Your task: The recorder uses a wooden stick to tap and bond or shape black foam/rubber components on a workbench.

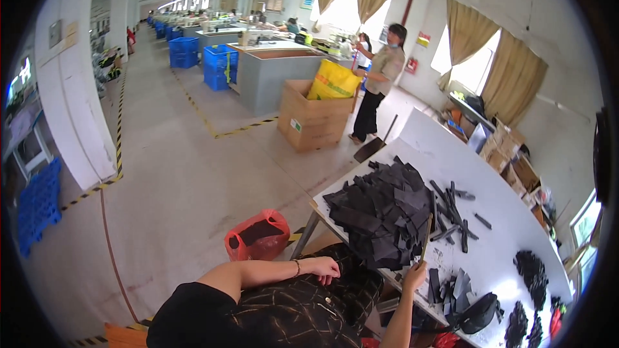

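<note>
Left hand [325, 269] curled, right hand [416, 276] on thin stick [427, 238]

Red bag [278, 243]: left of both grips. Left hand: fingers bent, nothing seen in them; tightness, cannot tell. Black heap [380, 209]: ahead-left of right grip. Step, judged: working the heap's edge. Right hand: fingers closed round stick's near end; contact with heap unclear. Next move likely calls for a steady hold. Loose black strips [454, 216]: ahead-right of this grip

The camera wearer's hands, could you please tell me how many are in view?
2: the left hand over the dark patterned clothing, and the right hand at the edge of the table, gripping a thin yellowish stick.
</note>
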`<control>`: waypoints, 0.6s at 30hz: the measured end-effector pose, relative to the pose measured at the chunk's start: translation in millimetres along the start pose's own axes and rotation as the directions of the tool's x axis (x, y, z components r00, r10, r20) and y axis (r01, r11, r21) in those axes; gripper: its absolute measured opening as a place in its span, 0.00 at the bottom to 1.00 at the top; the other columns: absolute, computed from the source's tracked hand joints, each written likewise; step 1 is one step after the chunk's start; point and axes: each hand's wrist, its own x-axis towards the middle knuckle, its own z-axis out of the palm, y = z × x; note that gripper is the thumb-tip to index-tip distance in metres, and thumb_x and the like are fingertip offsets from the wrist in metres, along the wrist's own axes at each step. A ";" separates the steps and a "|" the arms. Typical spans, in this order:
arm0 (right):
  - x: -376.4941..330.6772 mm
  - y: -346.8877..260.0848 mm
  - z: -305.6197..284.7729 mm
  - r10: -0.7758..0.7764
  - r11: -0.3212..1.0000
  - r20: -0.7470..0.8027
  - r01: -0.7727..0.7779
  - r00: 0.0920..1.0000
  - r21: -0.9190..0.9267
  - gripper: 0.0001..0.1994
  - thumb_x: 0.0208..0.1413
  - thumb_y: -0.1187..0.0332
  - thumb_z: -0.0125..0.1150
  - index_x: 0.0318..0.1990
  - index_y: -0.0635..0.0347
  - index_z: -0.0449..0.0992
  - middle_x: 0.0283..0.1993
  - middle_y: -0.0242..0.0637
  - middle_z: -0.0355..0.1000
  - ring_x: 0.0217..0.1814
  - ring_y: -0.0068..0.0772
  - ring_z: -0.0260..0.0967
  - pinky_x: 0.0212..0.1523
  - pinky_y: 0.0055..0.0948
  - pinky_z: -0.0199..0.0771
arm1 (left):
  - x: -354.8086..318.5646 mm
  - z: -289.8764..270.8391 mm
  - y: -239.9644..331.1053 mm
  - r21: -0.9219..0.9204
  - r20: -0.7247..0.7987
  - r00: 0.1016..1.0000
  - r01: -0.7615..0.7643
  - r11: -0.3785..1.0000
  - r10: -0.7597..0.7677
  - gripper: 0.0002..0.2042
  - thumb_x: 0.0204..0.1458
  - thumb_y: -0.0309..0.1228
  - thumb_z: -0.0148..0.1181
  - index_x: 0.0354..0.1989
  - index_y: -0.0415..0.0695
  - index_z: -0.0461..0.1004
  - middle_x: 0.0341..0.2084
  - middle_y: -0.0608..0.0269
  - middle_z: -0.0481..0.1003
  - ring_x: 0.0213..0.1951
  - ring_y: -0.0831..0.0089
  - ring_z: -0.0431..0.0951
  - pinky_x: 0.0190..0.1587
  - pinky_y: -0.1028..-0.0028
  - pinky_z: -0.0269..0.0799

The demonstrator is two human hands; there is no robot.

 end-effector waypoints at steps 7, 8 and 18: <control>-3.4 -14.7 -14.0 0.037 0.994 0.023 -0.039 0.999 0.104 0.07 0.59 0.69 0.54 0.42 0.61 0.72 0.36 0.53 0.76 0.39 0.61 0.73 0.37 0.51 0.69 | 12.7 -0.4 19.6 -0.027 0.146 0.985 0.101 0.995 -0.096 0.17 0.64 0.38 0.49 0.55 0.40 0.70 0.29 0.56 0.80 0.25 0.72 0.80 0.23 0.76 0.71; -3.1 -15.6 -14.4 0.041 0.993 0.029 -0.044 0.999 0.107 0.08 0.59 0.69 0.54 0.43 0.61 0.72 0.37 0.53 0.76 0.39 0.61 0.73 0.37 0.51 0.69 | 14.5 -1.3 23.5 -0.049 0.161 0.981 0.116 0.992 -0.107 0.18 0.64 0.39 0.49 0.55 0.40 0.70 0.29 0.56 0.80 0.25 0.72 0.80 0.23 0.76 0.71; -3.3 -17.8 -15.6 0.072 0.983 0.073 -0.083 0.995 0.162 0.09 0.60 0.70 0.53 0.45 0.63 0.72 0.37 0.53 0.75 0.40 0.58 0.72 0.39 0.47 0.68 | 50.7 -61.8 -26.6 -0.636 -0.077 0.973 0.120 0.762 -0.217 0.17 0.62 0.39 0.53 0.53 0.42 0.73 0.35 0.56 0.79 0.29 0.73 0.81 0.26 0.77 0.73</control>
